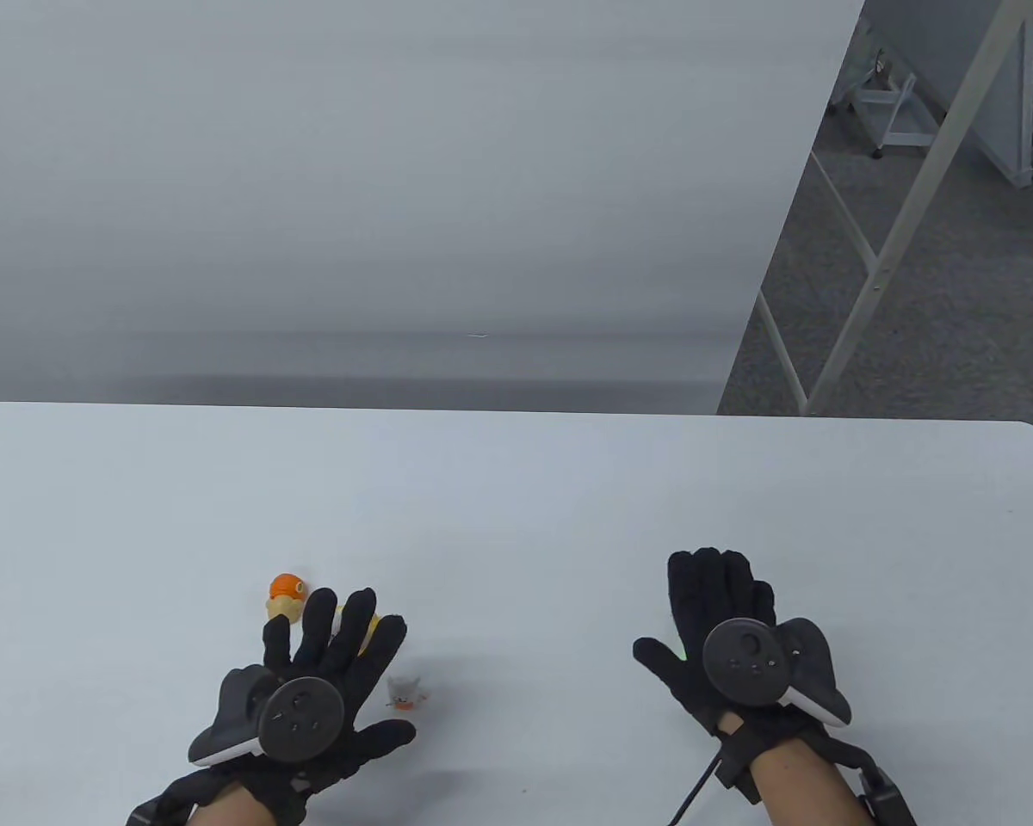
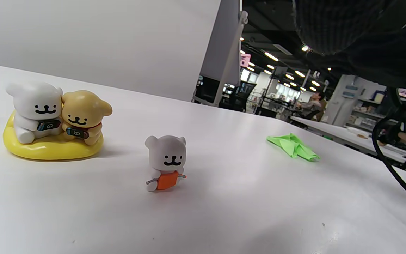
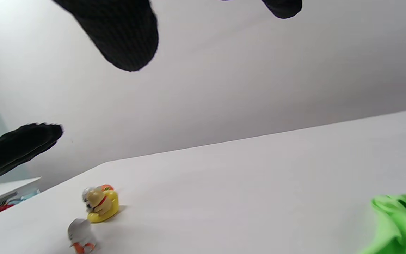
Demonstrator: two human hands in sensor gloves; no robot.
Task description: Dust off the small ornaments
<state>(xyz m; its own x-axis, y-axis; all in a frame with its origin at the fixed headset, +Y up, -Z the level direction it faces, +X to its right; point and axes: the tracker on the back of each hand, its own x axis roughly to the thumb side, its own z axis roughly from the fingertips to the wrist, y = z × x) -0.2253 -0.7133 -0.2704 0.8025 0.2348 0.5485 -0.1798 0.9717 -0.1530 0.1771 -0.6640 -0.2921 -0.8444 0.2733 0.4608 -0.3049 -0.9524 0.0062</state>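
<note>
Left hand [image 1: 327,680]: spread flat above the table [image 1: 516,516], holding nothing.
Right hand [image 1: 723,628]: fingers extended, empty, over the green cloth [image 2: 293,146].
Two-bear ornament [image 2: 53,121]: on a yellow base, beneath the left fingers.
Small grey bear [image 2: 166,162]: upright, just beside the left hand.

No legible text, label, brand or number on anything in view.
</note>
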